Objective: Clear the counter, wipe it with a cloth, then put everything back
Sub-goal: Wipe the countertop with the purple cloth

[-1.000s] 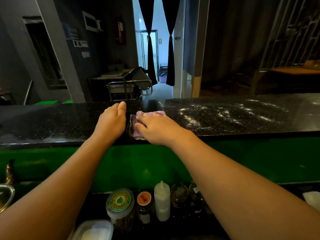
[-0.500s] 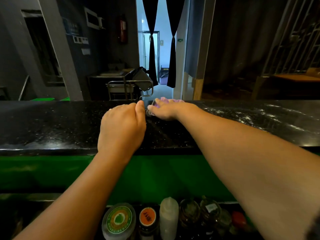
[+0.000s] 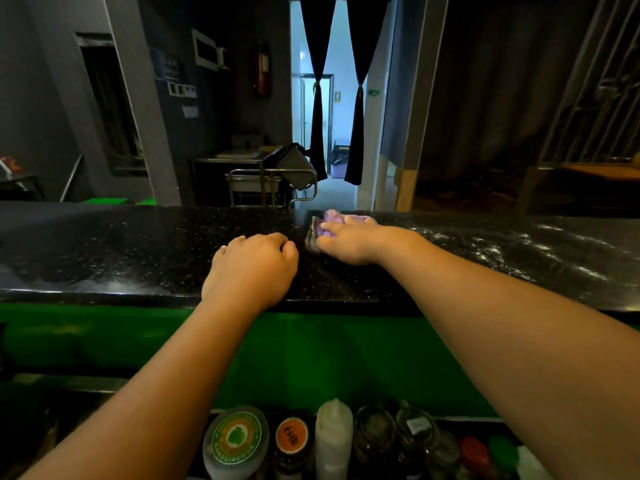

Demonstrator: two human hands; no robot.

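A black speckled counter (image 3: 121, 251) runs across the view. My right hand (image 3: 353, 240) lies flat on a purple cloth (image 3: 332, 216) and presses it onto the counter near the far edge, just right of centre. The cloth's grey edge shows to the left of my fingers. My left hand (image 3: 249, 268) rests on the counter close beside the cloth, fingers curled under, holding nothing. Wet streaks (image 3: 519, 251) shine on the counter to the right of the cloth.
Below the green front panel (image 3: 311, 351), a lower shelf holds a white squeeze bottle (image 3: 334, 438), a jar with a green lid (image 3: 236, 439) and several other jars. A metal trolley (image 3: 270, 188) stands beyond the counter, before a curtained doorway.
My right hand slid the cloth from the counter's near edge to its far edge, then drew it back slightly. My left hand stayed resting on the counter.
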